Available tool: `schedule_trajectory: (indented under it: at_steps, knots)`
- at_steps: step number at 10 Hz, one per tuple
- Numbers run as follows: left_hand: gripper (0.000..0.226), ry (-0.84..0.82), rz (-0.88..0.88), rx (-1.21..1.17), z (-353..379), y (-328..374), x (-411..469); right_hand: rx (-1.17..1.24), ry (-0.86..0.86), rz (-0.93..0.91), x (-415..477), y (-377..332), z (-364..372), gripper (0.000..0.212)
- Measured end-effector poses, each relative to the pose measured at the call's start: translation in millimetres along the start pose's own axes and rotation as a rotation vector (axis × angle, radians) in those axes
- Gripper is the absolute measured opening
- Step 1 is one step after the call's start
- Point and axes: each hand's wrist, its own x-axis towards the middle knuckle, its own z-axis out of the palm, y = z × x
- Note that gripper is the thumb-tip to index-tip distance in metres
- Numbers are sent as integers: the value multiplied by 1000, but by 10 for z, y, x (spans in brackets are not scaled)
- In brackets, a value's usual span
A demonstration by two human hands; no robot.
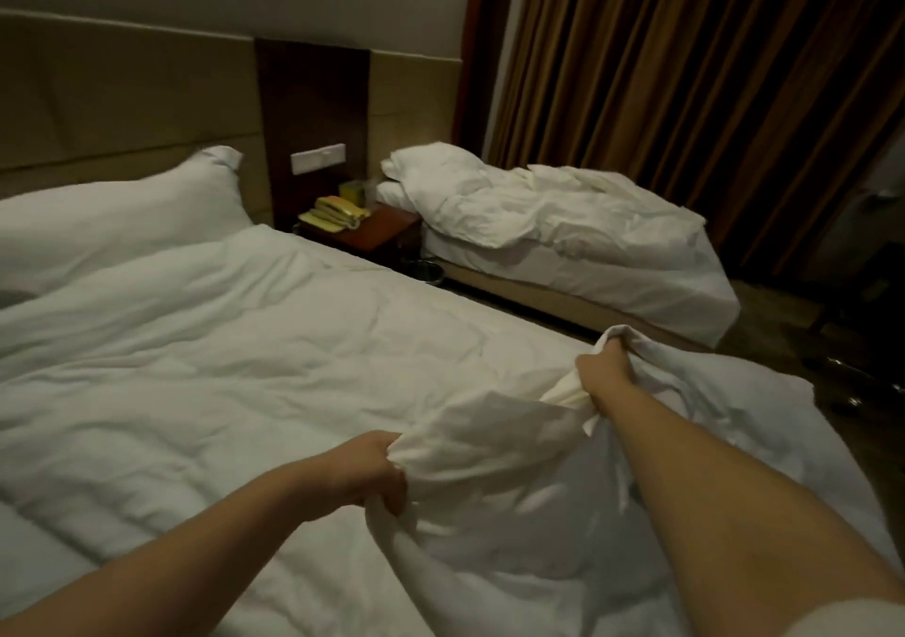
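A white duvet (254, 357) covers the near bed. My left hand (372, 470) grips a bunched fold of the duvet near its foot end. My right hand (605, 364) is stretched further out and grips a raised corner of the same duvet by the bed's right edge. Between both hands the fabric is gathered and lifted off the mattress. A white pillow (122, 215) lies at the head of the bed against the padded headboard (122, 98).
A wooden nightstand (377, 232) with a yellow telephone (338, 213) stands between the beds. A second bed (578, 240) with a rumpled white duvet is on the right. Brown curtains (685, 73) hang behind it. A dark bin (426, 271) sits on the floor.
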Motion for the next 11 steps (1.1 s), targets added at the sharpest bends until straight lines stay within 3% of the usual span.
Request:
schedule_trajectory:
  at_steps: [2,3,6,9,10,11]
  knots:
    - [65,105,55,-133,-1373,-370,-81,-174,-61,-51,-36,-1104,1205,54]
    - [59,160,60,-211,-2208,-474,-66,-183,-106,-66,5,-1697,1923,48]
    - [64,334,-93,-291,-4582,-1064,-217,-186,-211,-201,-398,-3330,4020,51]
    - [70,-12,-202,-326,-6192,-1946,-44,-213,-188,-78,-708,-3853,5781,58]
    - [73,-81,-117,-298,-6876,-1898,-159,-251,-115,-58,-772,-4460,6212,67]
    - [75,-39,-120,-333,-7684,-2042,-399,-235,-180,-146,-1021,-5119,6814,52]
